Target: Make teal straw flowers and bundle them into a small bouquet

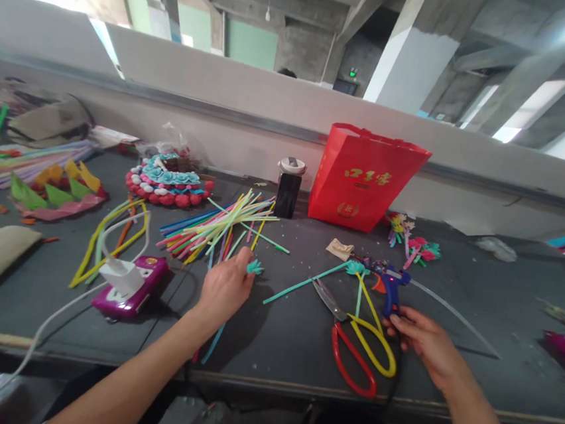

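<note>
My left hand (228,285) is closed on a small teal craft flower (254,267), whose frilled head shows beside the fingertips. A blue stick (213,345) shows below that hand; whether it joins the flower is hidden. My right hand (424,342) pinches the lower end of the handle of a blue hot glue gun (392,296) with an orange trigger. Scissors (335,310) with one red and one yellow handle lie open between my hands. Above them rests another teal flower (356,268), near a long teal stick (300,284).
Many coloured sticks (231,227) lie piled beyond my left hand. A purple power strip (137,291) with a white plug stands at left. Behind are a beaded ornament (170,184), a dark cup (288,189), a red bag (363,180) and finished-looking flowers (421,250).
</note>
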